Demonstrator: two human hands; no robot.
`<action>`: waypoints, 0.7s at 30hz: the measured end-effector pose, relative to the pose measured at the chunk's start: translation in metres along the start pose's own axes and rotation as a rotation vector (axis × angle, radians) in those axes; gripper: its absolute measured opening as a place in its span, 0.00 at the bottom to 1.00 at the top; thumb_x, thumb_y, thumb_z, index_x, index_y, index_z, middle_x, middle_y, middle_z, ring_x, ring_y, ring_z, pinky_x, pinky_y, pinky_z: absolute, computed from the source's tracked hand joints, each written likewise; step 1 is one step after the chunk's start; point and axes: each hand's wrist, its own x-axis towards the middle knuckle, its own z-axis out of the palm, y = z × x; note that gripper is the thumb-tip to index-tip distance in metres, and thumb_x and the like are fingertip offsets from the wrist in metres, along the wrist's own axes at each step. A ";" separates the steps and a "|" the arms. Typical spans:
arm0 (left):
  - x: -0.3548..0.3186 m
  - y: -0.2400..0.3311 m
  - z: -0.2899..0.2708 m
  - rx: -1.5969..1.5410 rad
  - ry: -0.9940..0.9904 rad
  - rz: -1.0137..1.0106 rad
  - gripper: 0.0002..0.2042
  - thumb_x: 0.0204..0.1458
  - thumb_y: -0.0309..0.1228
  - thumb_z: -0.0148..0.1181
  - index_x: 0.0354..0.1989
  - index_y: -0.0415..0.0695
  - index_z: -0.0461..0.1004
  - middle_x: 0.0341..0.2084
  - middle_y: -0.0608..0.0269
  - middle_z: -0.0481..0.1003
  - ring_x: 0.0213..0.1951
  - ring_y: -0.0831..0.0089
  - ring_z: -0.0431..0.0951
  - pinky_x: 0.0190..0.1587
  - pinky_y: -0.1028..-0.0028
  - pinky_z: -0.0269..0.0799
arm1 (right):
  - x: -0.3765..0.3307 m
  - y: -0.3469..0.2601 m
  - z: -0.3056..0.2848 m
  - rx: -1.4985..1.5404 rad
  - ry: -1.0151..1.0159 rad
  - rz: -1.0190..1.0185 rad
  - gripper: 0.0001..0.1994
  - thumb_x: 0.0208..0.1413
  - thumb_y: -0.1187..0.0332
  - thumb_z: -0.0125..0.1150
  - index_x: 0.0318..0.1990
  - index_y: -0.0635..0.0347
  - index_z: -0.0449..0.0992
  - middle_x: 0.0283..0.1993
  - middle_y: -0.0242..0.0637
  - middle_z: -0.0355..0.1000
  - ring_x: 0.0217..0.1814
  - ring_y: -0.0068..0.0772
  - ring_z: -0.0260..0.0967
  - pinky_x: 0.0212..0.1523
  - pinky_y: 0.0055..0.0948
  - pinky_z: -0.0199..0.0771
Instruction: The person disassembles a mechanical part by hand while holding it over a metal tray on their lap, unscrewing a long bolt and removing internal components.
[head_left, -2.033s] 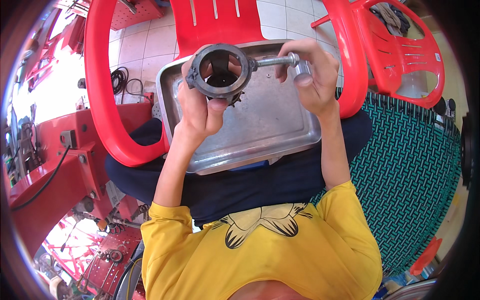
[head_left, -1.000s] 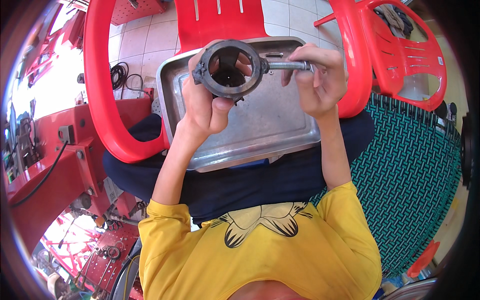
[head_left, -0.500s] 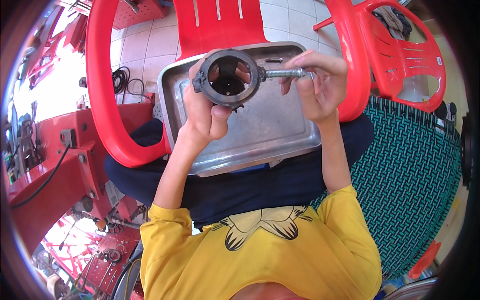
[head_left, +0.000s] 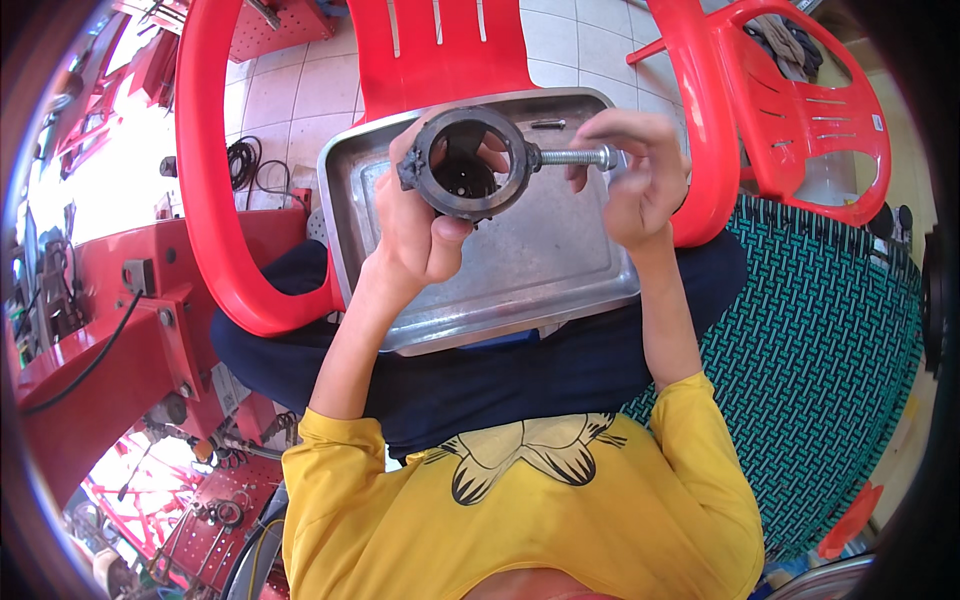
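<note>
My left hand (head_left: 415, 235) is wrapped around a dark metal ring-shaped collar (head_left: 519, 168), held above the tray with its round opening facing up. Inside the opening the collar is deep and dark, with fingers partly visible through it. From its right side a silver threaded bolt (head_left: 572, 157) sticks out level. Around the bolt's head my right hand (head_left: 645, 195) has its fingers apart; its thumb is blurred, and one fingertip shows below the shank. A metal tray (head_left: 510, 275) rests across my lap beneath both hands, with a small dark pin-like piece (head_left: 547, 124) near its far edge.
A red plastic chair (head_left: 440, 60) stands right beyond the tray, its arms flanking it. Another red chair (head_left: 820, 125) is at the far right. A green woven seat (head_left: 810, 370) lies on my right. Red metal machinery (head_left: 100, 310) fills the left, near a coiled black cable (head_left: 243, 160).
My right fingers have loosened from the bolt's end and spread, so its head now shows. The collar and left hand have shifted slightly right and nearer.
</note>
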 end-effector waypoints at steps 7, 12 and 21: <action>0.002 -0.017 -0.001 0.013 0.047 0.225 0.36 0.63 0.57 0.45 0.60 0.30 0.60 0.34 0.52 0.79 0.32 0.67 0.81 0.36 0.72 0.77 | 0.000 -0.001 -0.004 -0.048 -0.074 0.018 0.10 0.49 0.75 0.63 0.39 0.63 0.74 0.29 0.34 0.77 0.21 0.25 0.69 0.24 0.22 0.67; 0.003 -0.018 0.002 0.005 0.043 0.255 0.36 0.63 0.58 0.44 0.60 0.31 0.60 0.34 0.53 0.79 0.31 0.69 0.80 0.35 0.73 0.76 | -0.008 0.004 0.002 -0.041 -0.005 -0.045 0.11 0.49 0.71 0.65 0.39 0.63 0.73 0.29 0.35 0.77 0.21 0.25 0.69 0.24 0.22 0.66; 0.000 0.000 0.002 -0.009 0.004 -0.002 0.49 0.55 0.72 0.34 0.62 0.29 0.56 0.43 0.48 0.70 0.39 0.65 0.77 0.41 0.68 0.77 | -0.005 -0.001 0.001 -0.073 0.006 -0.053 0.11 0.53 0.68 0.65 0.39 0.64 0.73 0.31 0.36 0.77 0.21 0.27 0.70 0.25 0.23 0.69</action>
